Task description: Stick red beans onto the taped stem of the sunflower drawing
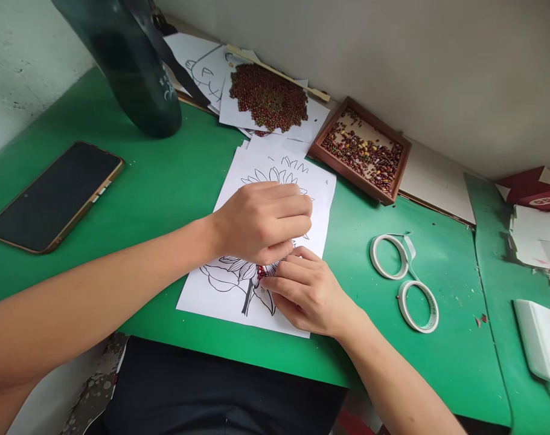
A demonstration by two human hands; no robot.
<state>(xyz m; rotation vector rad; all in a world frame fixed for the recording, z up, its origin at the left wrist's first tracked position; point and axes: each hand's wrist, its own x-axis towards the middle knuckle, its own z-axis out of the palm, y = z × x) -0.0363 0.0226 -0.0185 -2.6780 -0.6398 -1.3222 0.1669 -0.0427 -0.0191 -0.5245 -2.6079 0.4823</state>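
Observation:
A white sheet of paper (197, 302) with a black line drawing of sunflowers lies on the green table in front of me. My left hand (265, 220) is over the middle of the sheet, fingers curled into a pinch that hides whatever they hold. Close against it, my right hand (304, 291) rests on the lower right of the drawing. Its fingers are bent together, and their tips touch the paper beside a small cluster of red beans (261, 273) on the flower. Between the two hands the contents of the fingertips cannot be made out.
Behind the sheet are a pile of beans (270, 96) on paper and a wooden tray (317, 145) of mixed beans. Two tape rolls (389, 257) lie to the right. A phone (52, 196) and a dark bottle (139, 78) occupy the left side.

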